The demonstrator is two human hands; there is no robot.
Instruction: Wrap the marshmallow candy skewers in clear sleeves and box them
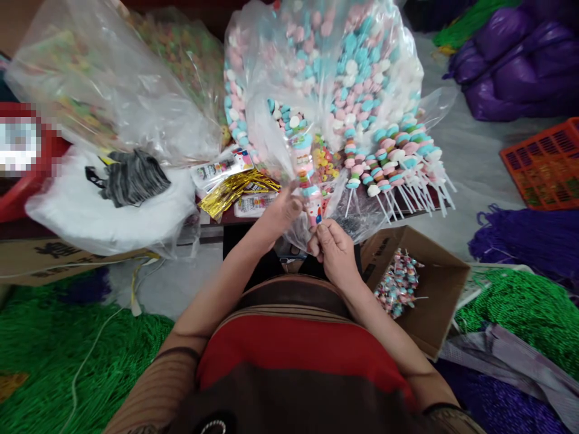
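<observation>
A candy skewer (pixel 304 158) in a clear printed wrapper stands nearly upright before me, with pink, white and blue pieces inside. My right hand (pixel 333 246) pinches the wrapper's lower end between thumb and fingers. At the wrapper's left side, my left hand (pixel 286 212) has its fingers bent and closed against it; their tips are slightly blurred. Gold twist ties (pixel 237 190) lie in a heap left of that hand. Flat printed wrappers (pixel 221 170) are beside the ties. To the right, several unwrapped candy skewers (pixel 398 155) are piled with their white sticks toward me.
Behind the hands rises a large clear bag of candy (pixel 316 54). Another bag of yellow-green candy (pixel 113 78) stands at the left, near a grey-black striped cloth (pixel 136 178) on a white bag. A cardboard box (pixel 441 295) with wrapped candies is low right; an orange crate (pixel 545 166) lies beyond.
</observation>
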